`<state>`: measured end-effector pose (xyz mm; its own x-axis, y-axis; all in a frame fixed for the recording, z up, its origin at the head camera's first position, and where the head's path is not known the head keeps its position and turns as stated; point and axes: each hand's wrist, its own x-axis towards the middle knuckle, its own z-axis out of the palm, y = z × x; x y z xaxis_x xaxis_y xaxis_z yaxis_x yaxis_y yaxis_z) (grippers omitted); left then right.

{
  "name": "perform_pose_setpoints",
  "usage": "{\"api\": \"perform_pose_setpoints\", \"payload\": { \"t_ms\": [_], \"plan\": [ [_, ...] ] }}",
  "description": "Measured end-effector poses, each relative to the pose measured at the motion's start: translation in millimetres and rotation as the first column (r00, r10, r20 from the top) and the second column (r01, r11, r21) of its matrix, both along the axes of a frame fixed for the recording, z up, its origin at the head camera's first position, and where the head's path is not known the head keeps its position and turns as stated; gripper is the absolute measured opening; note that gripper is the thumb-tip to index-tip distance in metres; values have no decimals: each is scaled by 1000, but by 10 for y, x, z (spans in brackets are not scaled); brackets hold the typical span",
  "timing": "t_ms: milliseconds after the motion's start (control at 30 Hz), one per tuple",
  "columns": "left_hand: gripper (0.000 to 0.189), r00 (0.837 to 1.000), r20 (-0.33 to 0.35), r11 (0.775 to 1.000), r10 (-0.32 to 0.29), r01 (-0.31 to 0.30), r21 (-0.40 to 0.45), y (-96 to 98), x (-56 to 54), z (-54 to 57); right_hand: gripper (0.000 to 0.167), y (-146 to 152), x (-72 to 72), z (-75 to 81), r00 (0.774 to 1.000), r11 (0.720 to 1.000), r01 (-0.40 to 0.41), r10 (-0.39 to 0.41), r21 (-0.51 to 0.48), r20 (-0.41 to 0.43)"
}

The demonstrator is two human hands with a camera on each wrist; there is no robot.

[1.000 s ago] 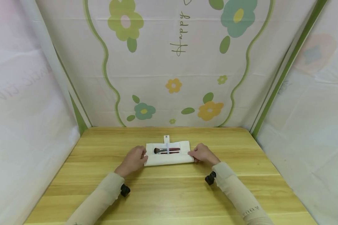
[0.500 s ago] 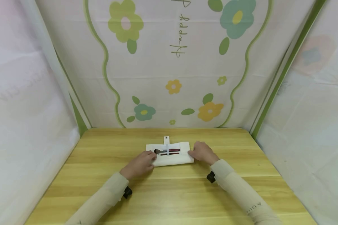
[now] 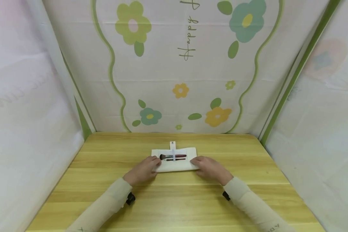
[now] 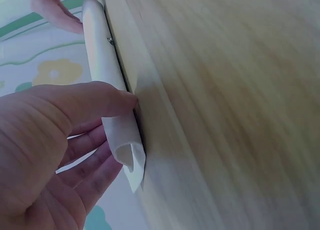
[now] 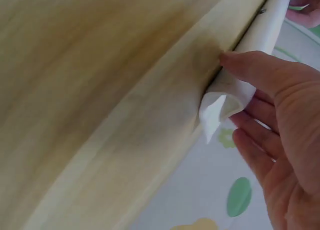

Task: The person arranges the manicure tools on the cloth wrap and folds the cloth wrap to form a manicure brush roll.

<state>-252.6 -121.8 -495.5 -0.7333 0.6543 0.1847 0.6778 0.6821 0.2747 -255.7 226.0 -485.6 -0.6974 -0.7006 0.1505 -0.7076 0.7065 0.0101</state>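
A white brush roll [image 3: 177, 166] lies near the far side of the table, its near edge folded over. Inside it rest a makeup brush [image 3: 179, 156] with a dark red handle and a thinner brush [image 3: 176, 159], under a pale band. My left hand [image 3: 142, 169] grips the fold toward its left end; the right hand [image 3: 212, 169] does likewise at the right. In the left wrist view, thumb and fingers lie either side of the rolled edge [image 4: 100, 45], which has a metal snap [image 4: 110, 41]. The right wrist view shows the same pinch on the open-ended fold [image 5: 232, 87].
A closure tab [image 3: 172, 145] with a snap points away from the roll's far edge. The wooden table [image 3: 174, 206] ends at a flower-printed cloth wall [image 3: 150, 71], with more cloth on both sides. Each wrist carries a small black camera [image 3: 130, 198].
My left hand has moved inward from the roll's left edge onto the fold. The right hand has since shifted inward and toward me too. The roll stays nearly in place.
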Motion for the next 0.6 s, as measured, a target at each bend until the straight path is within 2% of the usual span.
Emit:
{"api": "perform_pose_setpoints", "payload": {
  "t_ms": [167, 300, 433, 500, 600],
  "plan": [
    [35, 1000, -7, 1000, -7, 7, -3, -35, -27, -8, 44, 40, -84, -56, 999, 1000, 12, -11, -22, 46],
    [33, 1000, 14, 1000, -9, 9, 11, -81, -58, -6, 41, 52, -156, -11, 988, 997, 31, -20, -75, 151],
    [32, 994, 112, 998, 10, -18, 62, -147, -108, 11, 38, 85, -238, 35, 961, 990, 63, -26, -129, 275],
    [29, 983, 182, 994, 17, -37, 107, -185, -158, 24, 37, 112, -294, 45, 942, 982, 95, -35, -166, 334],
    [21, 956, 293, 977, 10, -72, 199, -250, -260, 25, 33, 155, -401, 36, 910, 954, 156, -38, -254, 414]
  ]
}}
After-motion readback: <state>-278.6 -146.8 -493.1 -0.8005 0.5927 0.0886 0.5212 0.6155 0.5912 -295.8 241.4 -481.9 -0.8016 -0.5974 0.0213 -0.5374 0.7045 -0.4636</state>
